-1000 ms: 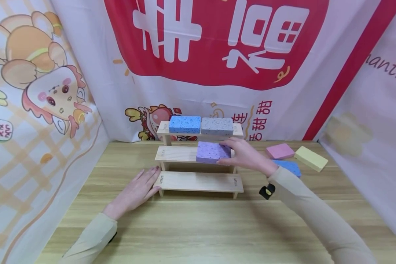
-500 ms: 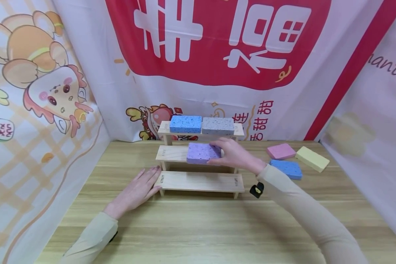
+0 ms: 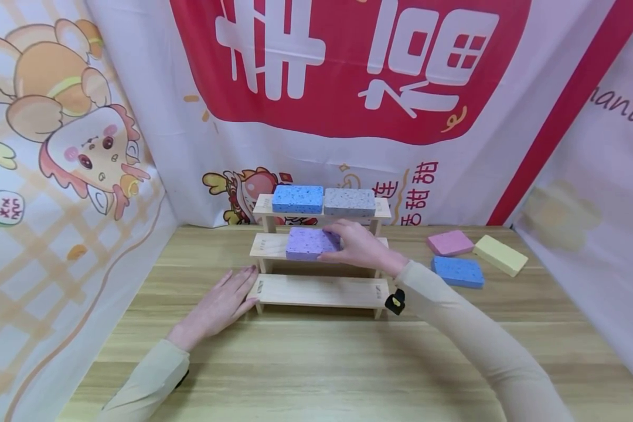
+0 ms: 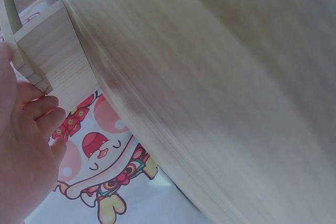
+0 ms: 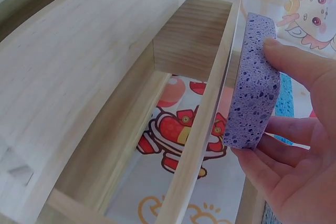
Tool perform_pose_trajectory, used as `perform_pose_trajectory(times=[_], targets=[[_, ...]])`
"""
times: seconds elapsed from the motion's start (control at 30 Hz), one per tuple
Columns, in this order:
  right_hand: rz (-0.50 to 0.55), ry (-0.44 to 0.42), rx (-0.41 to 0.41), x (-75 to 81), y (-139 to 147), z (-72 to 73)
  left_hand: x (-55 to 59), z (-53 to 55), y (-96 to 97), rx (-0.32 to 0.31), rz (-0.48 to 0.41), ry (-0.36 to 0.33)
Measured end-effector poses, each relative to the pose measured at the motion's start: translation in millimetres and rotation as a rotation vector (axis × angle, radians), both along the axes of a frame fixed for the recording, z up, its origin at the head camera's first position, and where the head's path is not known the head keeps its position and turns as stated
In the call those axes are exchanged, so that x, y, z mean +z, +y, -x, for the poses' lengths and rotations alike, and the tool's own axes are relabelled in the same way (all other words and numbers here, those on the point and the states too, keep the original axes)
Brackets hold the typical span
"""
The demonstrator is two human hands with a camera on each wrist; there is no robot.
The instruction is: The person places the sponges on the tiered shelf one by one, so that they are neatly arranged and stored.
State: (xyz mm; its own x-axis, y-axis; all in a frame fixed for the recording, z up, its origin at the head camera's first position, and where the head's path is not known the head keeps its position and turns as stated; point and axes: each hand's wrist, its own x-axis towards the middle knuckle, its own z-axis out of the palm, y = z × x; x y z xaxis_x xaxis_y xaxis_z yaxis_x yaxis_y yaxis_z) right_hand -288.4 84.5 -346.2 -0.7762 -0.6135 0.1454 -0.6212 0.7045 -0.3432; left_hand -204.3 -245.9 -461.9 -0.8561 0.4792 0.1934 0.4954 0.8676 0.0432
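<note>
A purple speckled sponge [image 3: 307, 243] lies on the middle step of the three-step wooden rack [image 3: 316, 290], left of that step's middle. My right hand [image 3: 360, 245] grips its right end, thumb on the near side and fingers at the far side. The right wrist view shows the sponge [image 5: 253, 85] between thumb and fingers, beside the step's edge. My left hand [image 3: 221, 302] rests at the rack's left end with fingers stretched, fingertips at the lowest step. In the left wrist view the left hand [image 4: 31, 140] touches the rack's wooden end [image 4: 58, 56].
On the top step sit a blue sponge [image 3: 298, 199] and a grey sponge [image 3: 349, 201], side by side. Right of the rack, a pink sponge [image 3: 450, 242], a yellow sponge [image 3: 500, 255] and another blue sponge [image 3: 458, 272] lie on the table [image 3: 316, 369]. Printed cloth [image 3: 316, 152] hangs behind.
My right hand has moved left along the middle step with the purple sponge. The blue sponge on the table is now fully uncovered by the arm. My left hand stays put.
</note>
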Motion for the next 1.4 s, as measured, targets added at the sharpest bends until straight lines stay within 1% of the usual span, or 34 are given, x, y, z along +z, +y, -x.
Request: perform_pose_trajectory(times=[0.23, 0.43, 0.63, 0.73, 1.03, 1.2, 1.4], targets=[[0.014, 0.007, 0.024, -2.2, -11.7, 2.1, -0.7, -0.4, 0.2, -0.004, -0.001, 0.01], [0.013, -0.01, 0.013, -4.9, -20.4, 6.2, -1.3, -0.6, 0.0, 0.0, -0.004, 0.008], [0.024, -0.017, 0.029, -6.5, -28.0, 10.0, -1.9, -1.0, -0.5, 0.002, -0.007, 0.006], [0.02, -0.019, 0.024, -7.4, -31.0, 11.4, -1.9, -1.1, -0.4, 0.001, -0.009, 0.009], [0.013, -0.04, 0.004, -9.8, -35.0, 14.4, -0.5, -2.3, 0.2, -0.007, -0.011, 0.014], [0.015, -0.029, 0.005, -10.8, -36.1, 16.0, -0.5, -2.7, 0.4, -0.012, -0.013, 0.034], [0.009, -0.012, 0.01, -11.1, -38.4, 18.4, 0.3, -2.9, 0.6, -0.003, -0.009, 0.019]])
